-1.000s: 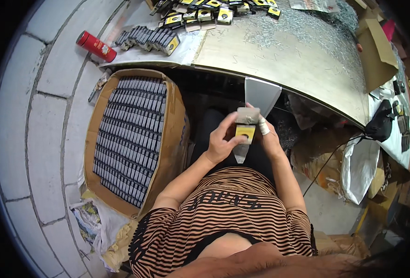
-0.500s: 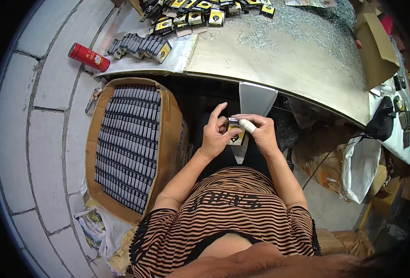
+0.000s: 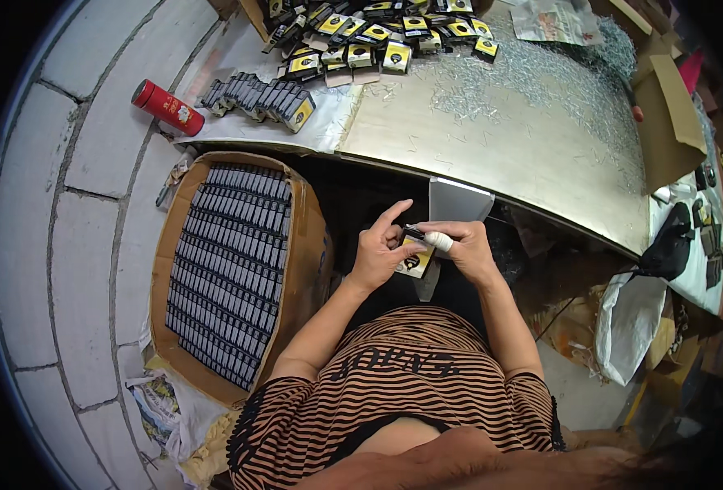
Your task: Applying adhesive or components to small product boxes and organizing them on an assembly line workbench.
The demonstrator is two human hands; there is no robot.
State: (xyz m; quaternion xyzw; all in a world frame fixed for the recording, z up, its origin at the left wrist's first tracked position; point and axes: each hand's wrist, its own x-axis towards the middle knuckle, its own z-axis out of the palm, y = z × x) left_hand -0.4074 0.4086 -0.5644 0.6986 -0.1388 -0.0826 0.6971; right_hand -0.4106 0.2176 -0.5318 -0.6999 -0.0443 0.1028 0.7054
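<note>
To the right of the big carton [image 3: 307, 238], a small box [image 3: 411, 266] is gripped by the left hand [image 3: 375, 256], index finger raised, apparently steadied so its upper end can be worked; that end is pinched by the right hand [image 3: 468, 245], one digit white-wrapped. A pale, yellow-patched face with a dark round motif is shown, topped in black.

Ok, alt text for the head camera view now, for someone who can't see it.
A person's left hand and right hand, the right with a white wrap on one digit, hold a small yellow, white and black box. To the left is a carton packed with rows of small boxes; ahead, a table bears loose yellow-and-black boxes and scattered silvery pieces.
</note>
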